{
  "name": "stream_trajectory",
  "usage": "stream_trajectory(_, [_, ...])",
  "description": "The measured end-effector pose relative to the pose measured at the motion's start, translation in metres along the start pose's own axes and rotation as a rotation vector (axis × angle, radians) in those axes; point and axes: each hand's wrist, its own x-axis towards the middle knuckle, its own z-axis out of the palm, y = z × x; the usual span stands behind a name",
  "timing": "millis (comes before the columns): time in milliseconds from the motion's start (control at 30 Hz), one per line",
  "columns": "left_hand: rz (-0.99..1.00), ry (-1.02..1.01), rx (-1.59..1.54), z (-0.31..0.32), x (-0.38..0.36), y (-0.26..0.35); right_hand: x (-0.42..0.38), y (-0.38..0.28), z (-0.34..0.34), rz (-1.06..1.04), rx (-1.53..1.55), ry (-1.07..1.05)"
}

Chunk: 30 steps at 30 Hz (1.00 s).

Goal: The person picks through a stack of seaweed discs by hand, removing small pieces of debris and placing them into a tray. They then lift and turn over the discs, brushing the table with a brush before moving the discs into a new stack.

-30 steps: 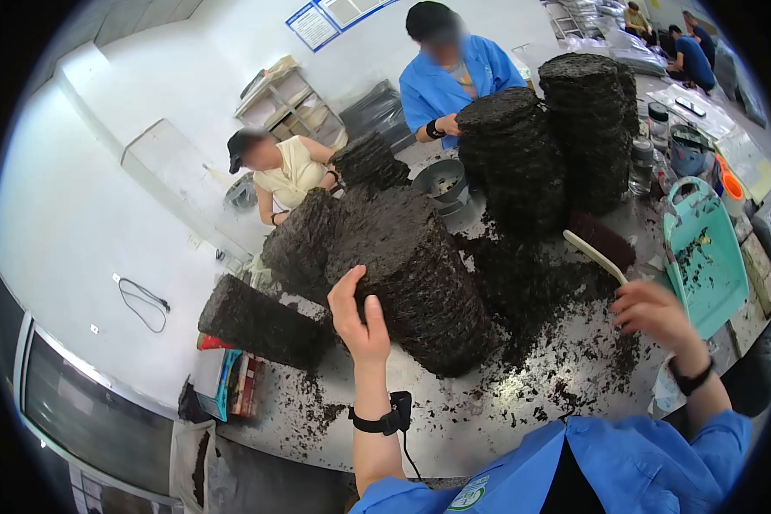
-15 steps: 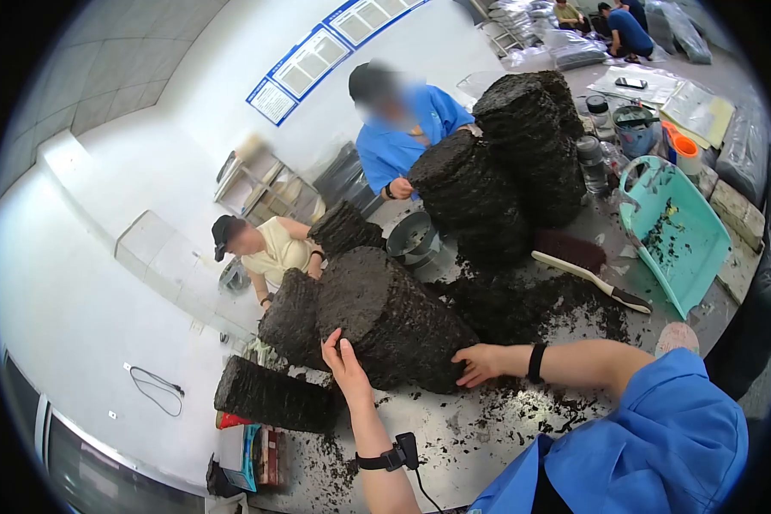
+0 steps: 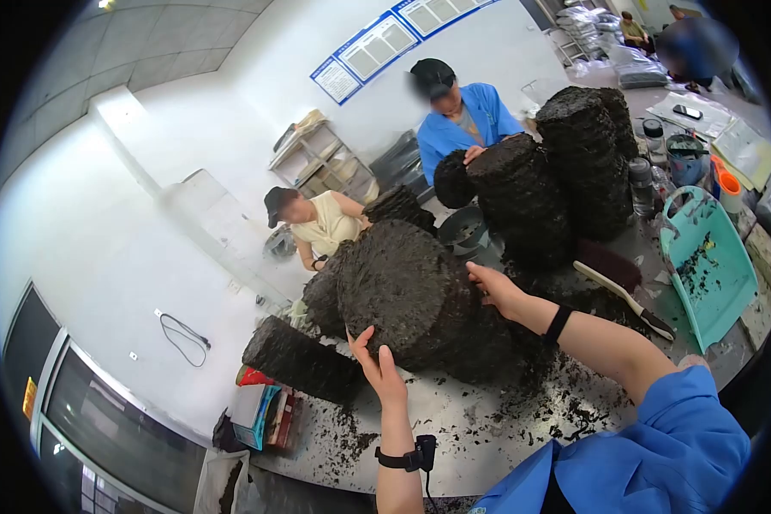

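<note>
A thick, round stack of dark sheets that look like dried seaweed [image 3: 398,287] lies tilted in front of me, its flat round face toward the upper left. My left hand [image 3: 380,370] presses on its lower left edge, thumb and fingers apart along the rim. On the far right edge my right hand [image 3: 501,293] grips with bent fingers, some hidden behind the stack. A similar dark stack [image 3: 304,358] lies on its side to the left, and a smaller one [image 3: 398,208] sits behind.
A co-worker in blue [image 3: 463,128] handles a dark disc behind tall dark stacks [image 3: 522,201]; another person in cream [image 3: 330,221] sits at the left. A brush [image 3: 612,295], teal dustpan [image 3: 707,283] and grey bucket [image 3: 467,231] stand around. Dark crumbs cover the metal table [image 3: 471,420].
My right hand has moved up from the lower right side of the stack to its upper right edge. The round face has turned more toward me. The view has swung left.
</note>
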Motion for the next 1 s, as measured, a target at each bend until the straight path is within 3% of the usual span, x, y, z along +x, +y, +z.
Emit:
stream_trajectory(33, [0.002, 0.005, 0.002, 0.004, 0.000, 0.018, -0.007, -0.003, 0.000, -0.082, 0.090, -0.012])
stream_trajectory(100, [0.234, -0.038, 0.077, 0.020, 0.000, 0.051, -0.017, -0.003, -0.010, -0.062, 0.101, 0.093])
stream_trajectory(167, [0.223, -0.063, 0.040, 0.031, -0.011, 0.051, -0.038, -0.004, -0.041, -0.182, 0.353, -0.069])
stream_trajectory(200, [0.134, -0.116, -0.148, 0.041, -0.019, 0.050, -0.040, 0.005, -0.062, -0.238, 0.483, -0.058])
stream_trajectory(267, [-0.038, -0.213, -0.414, 0.066, -0.043, 0.043, -0.085, -0.008, -0.097, -0.305, 0.429, -0.008])
stream_trajectory(367, [-0.164, -0.383, -0.366, 0.107, -0.079, 0.040, -0.152, -0.018, -0.141, -0.259, 0.335, 0.125])
stream_trajectory(400, [-0.295, -0.460, -0.517, 0.120, -0.089, 0.039, -0.166, -0.014, -0.154, -0.325, 0.226, 0.213])
stream_trajectory(433, [-0.307, -0.490, -0.542, 0.133, -0.099, 0.038, -0.177, -0.008, -0.165, -0.383, 0.117, 0.295])
stream_trajectory(500, [-0.384, -0.560, -0.246, 0.148, -0.120, 0.034, -0.191, 0.016, -0.187, -0.395, 0.070, 0.361])
stream_trajectory(567, [-0.446, -0.602, -0.196, 0.164, -0.143, 0.001, -0.204, 0.039, -0.197, -0.438, -0.471, 0.394])
stream_trajectory(633, [-0.931, -0.512, -0.789, 0.172, -0.166, -0.029, -0.222, 0.048, -0.181, -0.343, -0.525, 0.380])
stream_trajectory(767, [-0.878, -0.559, -0.783, 0.155, -0.171, -0.022, -0.216, 0.058, -0.186, -0.416, -0.516, 0.400])
stream_trajectory(833, [-0.927, -0.568, -0.698, 0.150, -0.173, -0.008, -0.218, 0.046, -0.177, -0.382, -0.567, 0.407])
stream_trajectory(933, [-0.839, -0.501, -0.457, 0.152, -0.161, 0.014, -0.227, 0.028, -0.164, -0.340, -0.502, 0.401])
stream_trajectory(967, [-0.622, -0.566, -0.351, 0.149, -0.151, 0.028, -0.229, 0.026, -0.161, -0.302, -0.465, 0.411])
stream_trajectory(1000, [-0.409, -0.622, -0.246, 0.144, -0.142, 0.046, -0.222, 0.041, -0.171, -0.396, -0.400, 0.424])
